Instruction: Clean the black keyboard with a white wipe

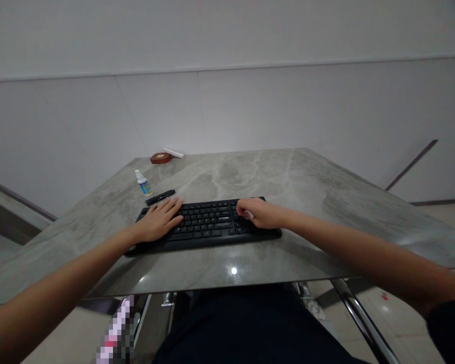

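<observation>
Right hand (pixel 255 212) around something white (pixel 249 214), perhaps paper

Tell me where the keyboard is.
In the head view, the black keyboard lies near the front edge of the marbled table, slightly left of centre, with the left hand over its left end and right hand over its right.

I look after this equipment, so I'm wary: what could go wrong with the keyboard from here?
The left hand lies spread over one end of the keyboard and might press it unintentionally.
The right hand is curled over the other end; rubbing or pushing there could shift the keyboard on the smooth tabletop.
If it slid back, it might knock the black object behind it into the spray bottle.
</observation>
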The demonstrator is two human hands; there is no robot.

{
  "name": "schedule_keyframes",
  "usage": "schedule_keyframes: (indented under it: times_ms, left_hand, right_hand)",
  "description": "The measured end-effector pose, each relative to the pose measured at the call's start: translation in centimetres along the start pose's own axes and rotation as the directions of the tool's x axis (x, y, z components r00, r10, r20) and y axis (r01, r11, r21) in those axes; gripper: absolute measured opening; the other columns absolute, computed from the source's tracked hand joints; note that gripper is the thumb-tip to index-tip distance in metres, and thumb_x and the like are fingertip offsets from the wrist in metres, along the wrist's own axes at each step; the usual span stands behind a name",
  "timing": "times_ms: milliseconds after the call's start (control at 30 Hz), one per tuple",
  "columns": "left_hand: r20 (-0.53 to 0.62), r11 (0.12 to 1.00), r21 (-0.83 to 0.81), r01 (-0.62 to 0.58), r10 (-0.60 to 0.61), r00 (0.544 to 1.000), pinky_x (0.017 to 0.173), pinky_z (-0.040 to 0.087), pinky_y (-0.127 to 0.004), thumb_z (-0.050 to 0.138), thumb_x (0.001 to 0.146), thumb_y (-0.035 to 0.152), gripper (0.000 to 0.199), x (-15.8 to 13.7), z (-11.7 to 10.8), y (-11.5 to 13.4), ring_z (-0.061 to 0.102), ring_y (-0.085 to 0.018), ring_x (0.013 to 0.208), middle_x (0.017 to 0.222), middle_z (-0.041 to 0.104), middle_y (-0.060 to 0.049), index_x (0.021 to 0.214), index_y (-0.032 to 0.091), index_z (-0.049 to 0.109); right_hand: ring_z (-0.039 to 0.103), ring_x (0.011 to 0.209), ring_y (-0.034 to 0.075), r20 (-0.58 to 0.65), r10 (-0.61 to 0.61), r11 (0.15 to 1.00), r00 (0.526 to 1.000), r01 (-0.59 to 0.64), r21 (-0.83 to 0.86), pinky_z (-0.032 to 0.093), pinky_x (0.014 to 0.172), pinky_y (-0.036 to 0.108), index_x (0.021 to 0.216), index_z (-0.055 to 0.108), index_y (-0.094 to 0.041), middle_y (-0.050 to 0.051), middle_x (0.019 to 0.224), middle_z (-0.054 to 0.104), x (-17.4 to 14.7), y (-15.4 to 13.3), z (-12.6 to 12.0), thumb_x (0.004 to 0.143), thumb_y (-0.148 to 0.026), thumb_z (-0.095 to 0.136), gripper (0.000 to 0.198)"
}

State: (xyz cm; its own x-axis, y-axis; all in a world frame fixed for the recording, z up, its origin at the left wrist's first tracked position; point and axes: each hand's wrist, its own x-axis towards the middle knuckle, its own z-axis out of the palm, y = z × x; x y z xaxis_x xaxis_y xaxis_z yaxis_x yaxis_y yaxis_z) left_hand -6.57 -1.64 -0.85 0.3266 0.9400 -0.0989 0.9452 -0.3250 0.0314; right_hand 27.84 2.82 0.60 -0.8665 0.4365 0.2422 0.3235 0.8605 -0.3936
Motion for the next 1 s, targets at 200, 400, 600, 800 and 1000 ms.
schedule_keyframes:
  times_ms: [200,400,600,800,1000]
  left_hand:
    - [-0.210,0.938,-0.084,0.337,-0.347,0.914,0.116,0.033,-0.047,0.026,0.091,0.062,0.079,-7.4,1.9,-8.0,0.042,-0.035,0.139,0.149,0.046,-0.020,0.141,0.004,0.049]
    - [-0.228,0.891,-0.222,0.395,-0.442,0.868,0.092,0.049,-0.041,0.035,0.086,0.063,0.058,-10.2,1.4,-7.1,0.066,-0.032,0.098,0.103,0.071,-0.013,0.100,0.017,0.069]
    - [-0.123,0.750,-0.277,0.601,-0.648,0.751,0.074,0.047,-0.037,0.034,0.086,0.055,0.049,-8.0,0.4,-4.5,0.068,-0.031,0.085,0.089,0.073,-0.012,0.090,0.017,0.065]
    - [-0.079,0.778,-0.393,0.489,-0.559,0.826,0.071,0.045,-0.034,0.038,0.086,0.053,0.046,-5.4,0.2,-1.3,0.068,-0.028,0.082,0.087,0.074,-0.010,0.087,0.018,0.067]
    - [-0.118,0.836,-0.432,0.338,-0.424,0.898,0.068,0.044,-0.033,0.042,0.086,0.054,0.044,-0.6,0.4,3.0,0.067,-0.025,0.078,0.081,0.073,-0.008,0.081,0.018,0.067]
  right_hand:
    - [0.059,0.087,0.020,-0.160,0.269,0.954,0.950,-0.286,-0.094,0.045,0.080,0.031,0.095,0.057,-0.016,0.009,0.094,0.064,-5.4,1.8,-2.1,0.074,0.000,0.051,0.027]
    - [0.065,0.084,0.022,-0.102,0.712,0.702,0.695,-0.703,0.112,0.049,0.082,0.034,0.119,0.063,-0.013,0.009,0.093,0.071,-8.2,2.9,-2.3,0.083,-0.019,0.057,0.036]
    - [0.069,0.090,0.024,-0.017,0.806,0.550,0.592,-0.736,0.395,0.050,0.086,0.035,0.116,0.070,-0.011,0.011,0.099,0.076,-7.7,2.4,-1.7,0.088,-0.032,0.056,0.038]
    - [0.069,0.099,0.029,-0.088,0.895,0.442,0.437,-0.845,0.301,0.048,0.093,0.037,0.096,0.077,-0.013,0.013,0.097,0.077,-10.3,3.9,-3.8,0.083,-0.036,0.062,0.031]
    - [0.070,0.098,0.031,-0.205,0.912,0.403,0.355,-0.869,0.286,0.050,0.093,0.040,0.089,0.078,-0.016,0.013,0.097,0.077,-15.4,6.1,-6.0,0.078,-0.034,0.063,0.025]
